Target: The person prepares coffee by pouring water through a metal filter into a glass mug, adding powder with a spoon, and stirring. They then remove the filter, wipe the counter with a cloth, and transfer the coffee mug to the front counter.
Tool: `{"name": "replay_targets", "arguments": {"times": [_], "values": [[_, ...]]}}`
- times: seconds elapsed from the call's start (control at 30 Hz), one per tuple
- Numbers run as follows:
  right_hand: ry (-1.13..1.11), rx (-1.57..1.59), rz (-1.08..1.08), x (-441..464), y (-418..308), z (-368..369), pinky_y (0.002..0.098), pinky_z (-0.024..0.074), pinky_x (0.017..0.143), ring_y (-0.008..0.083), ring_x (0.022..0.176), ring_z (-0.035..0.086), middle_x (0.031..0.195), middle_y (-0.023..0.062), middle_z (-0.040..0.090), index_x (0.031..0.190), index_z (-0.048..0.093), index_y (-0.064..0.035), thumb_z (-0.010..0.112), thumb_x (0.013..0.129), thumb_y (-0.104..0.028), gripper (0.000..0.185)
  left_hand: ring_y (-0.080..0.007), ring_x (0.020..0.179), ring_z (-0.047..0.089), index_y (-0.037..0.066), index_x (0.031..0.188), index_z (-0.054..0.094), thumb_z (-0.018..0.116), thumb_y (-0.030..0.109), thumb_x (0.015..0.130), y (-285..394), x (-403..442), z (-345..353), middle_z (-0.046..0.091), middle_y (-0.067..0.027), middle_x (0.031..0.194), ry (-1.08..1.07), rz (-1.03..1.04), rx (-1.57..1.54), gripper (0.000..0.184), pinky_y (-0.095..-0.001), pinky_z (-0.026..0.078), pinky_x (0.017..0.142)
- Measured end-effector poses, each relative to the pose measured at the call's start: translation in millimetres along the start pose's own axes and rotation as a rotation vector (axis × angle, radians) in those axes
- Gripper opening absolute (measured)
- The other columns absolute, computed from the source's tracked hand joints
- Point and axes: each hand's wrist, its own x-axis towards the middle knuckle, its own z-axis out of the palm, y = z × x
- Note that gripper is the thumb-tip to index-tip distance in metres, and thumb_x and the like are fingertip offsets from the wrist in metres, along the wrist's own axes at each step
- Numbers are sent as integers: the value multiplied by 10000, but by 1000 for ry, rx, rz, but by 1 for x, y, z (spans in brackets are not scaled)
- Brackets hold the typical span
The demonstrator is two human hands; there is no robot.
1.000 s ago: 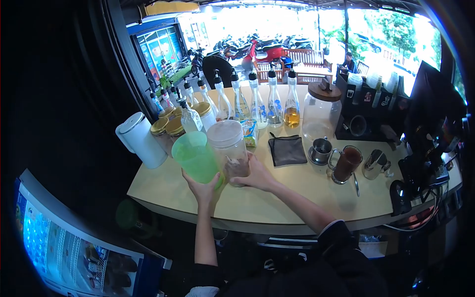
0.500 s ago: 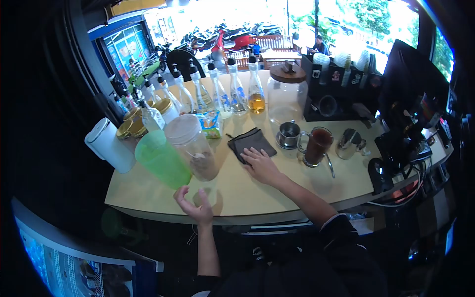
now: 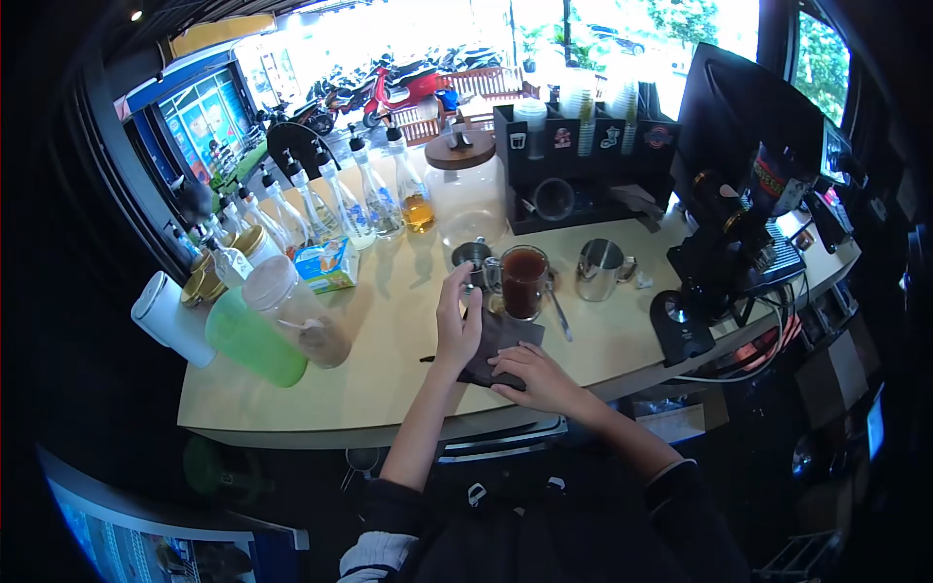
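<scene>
The dark cloth has been shifted nearer the front edge of the surface, before the filled glass mug, with the right hand laid on it, ungripped, and the left hand held open at its left side.

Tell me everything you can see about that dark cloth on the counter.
The dark cloth is grey-black and looks like thin, soft fabric. It lies on the pale countertop, near its front edge and just in front of the glass mug of reddish-brown drink. The right hand rests on its near right part, fingers spread. The left hand is at its left side, covering some of it. The hands hide part of its outline, so I can't tell whether it is folded.
</scene>
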Motion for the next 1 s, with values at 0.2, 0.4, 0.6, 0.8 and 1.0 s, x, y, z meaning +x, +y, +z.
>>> {"name": "replay_targets", "arguments": {"times": [0.2,0.4,0.6,0.8,1.0], "values": [[27,-25,0,-28,16,-18,394,406,926,249,1107,540,1113,75,591,992,589,-56,663,817,-236,261,-302,1051,590,-12,1166,566,472,204,970,-17,26,28,616,-192,1099,-64,-73,82,306,-374,443,927],[53,-98,1,-41,19,-28,392,411,892,284,1053,538,1139,109,546,1042,574,-36,686,796,-272,359,-197,768,628,-10,895,597,494,230,972,-17,34,34,634,-110,801,-30,-120,74,272,-319,480,699],[75,-132,67,-39,19,-25,402,404,891,311,1065,510,1231,130,494,1188,520,-54,682,806,-324,496,-110,569,451,56,750,541,514,232,972,-64,30,43,485,0,629,-44,-243,-20,284,-270,374,558],[43,-211,42,-40,23,-19,396,374,925,289,1094,481,1268,121,491,1291,499,-102,637,839,-383,549,-4,597,381,111,718,523,481,248,995,-37,28,48,439,85,653,9,-482,-394,312,-203,308,534],[66,-209,26,-41,24,-17,402,372,911,287,1080,477,1269,123,494,1283,515,-108,628,844,-376,527,-23,704,539,67,926,638,465,263,1001,-56,24,44,612,37,799,-48,-494,-349,272,-203,441,653]]}}
